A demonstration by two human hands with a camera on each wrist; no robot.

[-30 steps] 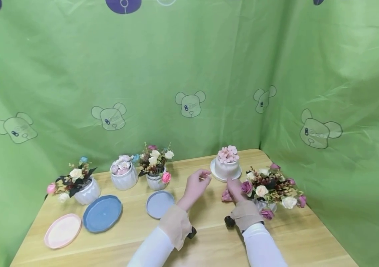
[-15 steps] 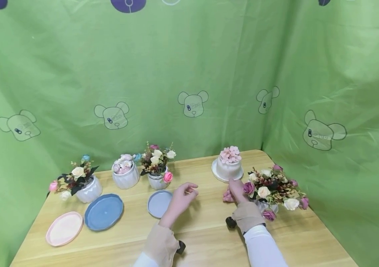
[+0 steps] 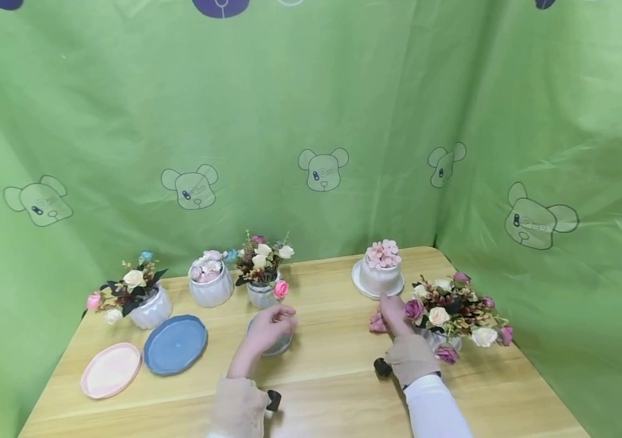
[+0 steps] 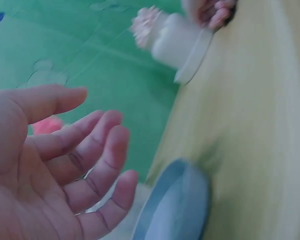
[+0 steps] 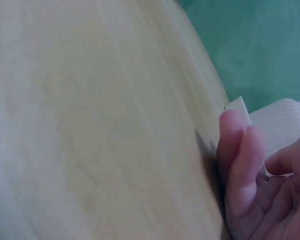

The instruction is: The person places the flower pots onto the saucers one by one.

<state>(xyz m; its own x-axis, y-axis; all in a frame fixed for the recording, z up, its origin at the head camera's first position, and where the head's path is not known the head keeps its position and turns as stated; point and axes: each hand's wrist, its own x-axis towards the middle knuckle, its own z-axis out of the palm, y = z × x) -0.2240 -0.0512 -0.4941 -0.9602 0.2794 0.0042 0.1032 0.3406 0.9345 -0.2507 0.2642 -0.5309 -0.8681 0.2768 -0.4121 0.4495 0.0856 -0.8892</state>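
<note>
My left hand (image 3: 268, 330) hovers over a small grey-blue saucer (image 3: 280, 348), its fingers loosely bent around nothing. The left wrist view shows its palm up close, with the saucer's rim (image 4: 196, 200) beside the fingers. At the back right, a ribbed white pot of pink flowers (image 3: 380, 277) stands upright on a white saucer (image 3: 362, 291). My right hand (image 3: 394, 315) is at that saucer's near edge and seems to pinch the rim, the other fingers curled in. In the right wrist view curled fingers (image 5: 245, 160) hide part of the contact.
Close right of the right hand spreads a pot of purple and cream roses (image 3: 447, 310). Along the back left stand several white flower pots, among them one with pale flowers (image 3: 211, 289). A blue plate (image 3: 176, 345) and a pink plate (image 3: 110, 371) lie at the left.
My left hand has moved left and nearer, from beside the pink-flower pot to above the small saucer. The right hand stays at the white saucer. The view has shifted slightly.
</note>
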